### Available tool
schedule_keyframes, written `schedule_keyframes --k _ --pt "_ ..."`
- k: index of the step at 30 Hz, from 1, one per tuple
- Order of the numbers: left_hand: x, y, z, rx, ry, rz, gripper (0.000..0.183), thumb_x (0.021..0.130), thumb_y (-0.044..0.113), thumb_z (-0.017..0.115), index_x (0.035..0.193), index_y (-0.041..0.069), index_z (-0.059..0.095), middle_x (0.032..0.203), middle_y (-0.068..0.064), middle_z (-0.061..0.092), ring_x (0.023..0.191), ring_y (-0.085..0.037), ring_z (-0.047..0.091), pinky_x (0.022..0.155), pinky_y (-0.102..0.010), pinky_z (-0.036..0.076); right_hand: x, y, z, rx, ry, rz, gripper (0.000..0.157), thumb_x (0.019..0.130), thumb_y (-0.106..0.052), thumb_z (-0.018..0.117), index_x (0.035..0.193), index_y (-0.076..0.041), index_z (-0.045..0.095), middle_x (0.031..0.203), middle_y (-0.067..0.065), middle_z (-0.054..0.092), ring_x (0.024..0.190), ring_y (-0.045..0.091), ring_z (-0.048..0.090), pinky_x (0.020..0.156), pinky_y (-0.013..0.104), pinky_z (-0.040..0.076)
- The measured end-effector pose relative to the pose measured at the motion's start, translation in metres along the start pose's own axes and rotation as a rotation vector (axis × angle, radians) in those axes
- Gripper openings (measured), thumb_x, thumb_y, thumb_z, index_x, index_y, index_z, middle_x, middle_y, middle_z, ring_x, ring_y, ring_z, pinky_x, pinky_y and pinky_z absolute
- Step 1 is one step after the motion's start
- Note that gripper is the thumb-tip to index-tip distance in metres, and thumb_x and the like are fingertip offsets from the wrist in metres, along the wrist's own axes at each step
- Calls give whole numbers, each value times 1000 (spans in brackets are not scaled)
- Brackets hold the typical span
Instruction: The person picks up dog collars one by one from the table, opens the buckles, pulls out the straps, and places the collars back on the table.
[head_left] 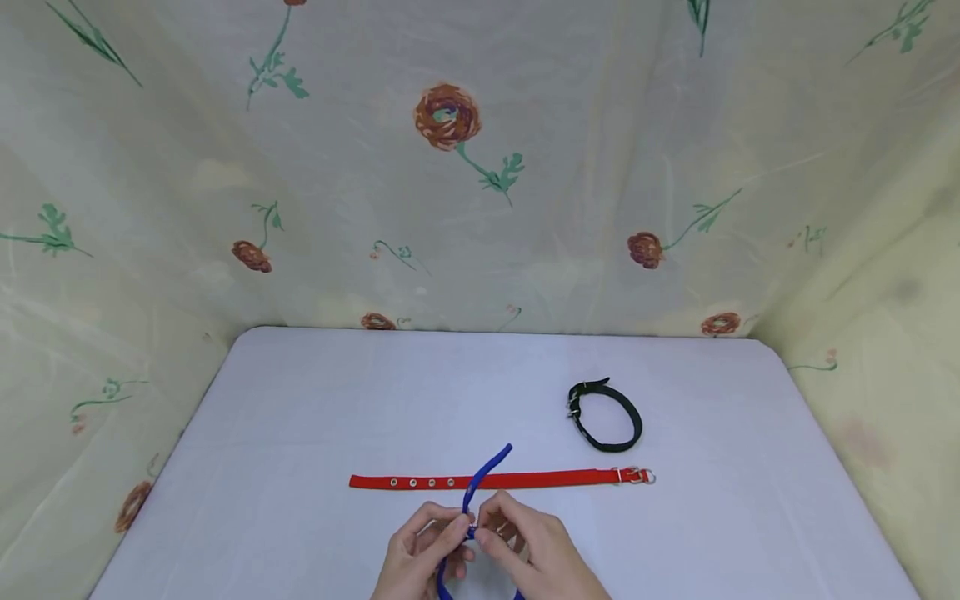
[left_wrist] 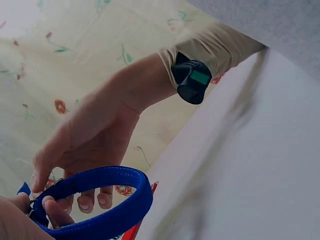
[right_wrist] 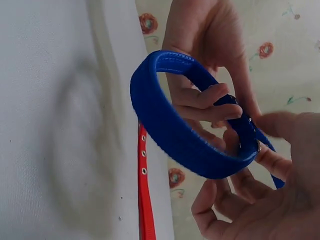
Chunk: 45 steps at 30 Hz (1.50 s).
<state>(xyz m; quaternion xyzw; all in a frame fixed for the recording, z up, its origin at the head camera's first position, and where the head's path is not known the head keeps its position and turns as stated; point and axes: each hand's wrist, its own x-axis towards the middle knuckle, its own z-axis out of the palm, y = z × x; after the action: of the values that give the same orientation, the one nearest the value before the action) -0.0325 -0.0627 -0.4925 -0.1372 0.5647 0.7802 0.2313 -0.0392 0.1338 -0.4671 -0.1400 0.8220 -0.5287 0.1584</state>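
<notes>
Both hands hold a blue collar [right_wrist: 167, 130] bent into a loop, its free strap end pointing up and away in the head view. My left hand [head_left: 423, 546] pinches the strap beside the metal buckle [head_left: 471, 532]. From the other side, my right hand [head_left: 536, 542] pinches the collar at the buckle with thumb and fingers. The wrist views show the loop raised above the table, with the right hand [left_wrist: 107, 125] across from the left wrist camera and the left hand [right_wrist: 205, 40] at the top of the right wrist view. Fingers partly hide the buckle.
A red collar [head_left: 540, 479] lies flat and straight just beyond the hands, its eyelets to the left and buckle to the right. Farther back on the right, a black collar [head_left: 636, 417] lies buckled in a ring. The white table [head_left: 337, 392] meets flowered cloth [head_left: 555, 167] behind.
</notes>
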Motion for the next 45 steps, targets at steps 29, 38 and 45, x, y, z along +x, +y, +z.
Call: schedule_keyframes --k 29,38,45 --pt "-3 9 -4 279 -140 34 52 112 31 60 149 -4 48 124 -15 74 89 -17 65 80 -27 53 -2 -7 -9 -126 93 53 22 107 -47 65 108 -26 63 95 -7 78 81 -3 62 73 17 51" --pt "-3 9 -2 336 -50 11 48 108 43 66 130 1 61 77 3 58 69 -14 50 64 -24 41 -3 -8 -6 -144 163 14 24 105 -48 68 107 -25 62 92 -15 73 81 -4 61 72 18 52" --pt "-4 4 -2 298 15 -61 41 103 50 70 110 12 58 61 7 43 58 -14 43 56 -24 34 -4 -9 -4 -111 188 58 24 105 -46 69 111 -24 63 96 -11 75 84 -2 61 75 17 53"
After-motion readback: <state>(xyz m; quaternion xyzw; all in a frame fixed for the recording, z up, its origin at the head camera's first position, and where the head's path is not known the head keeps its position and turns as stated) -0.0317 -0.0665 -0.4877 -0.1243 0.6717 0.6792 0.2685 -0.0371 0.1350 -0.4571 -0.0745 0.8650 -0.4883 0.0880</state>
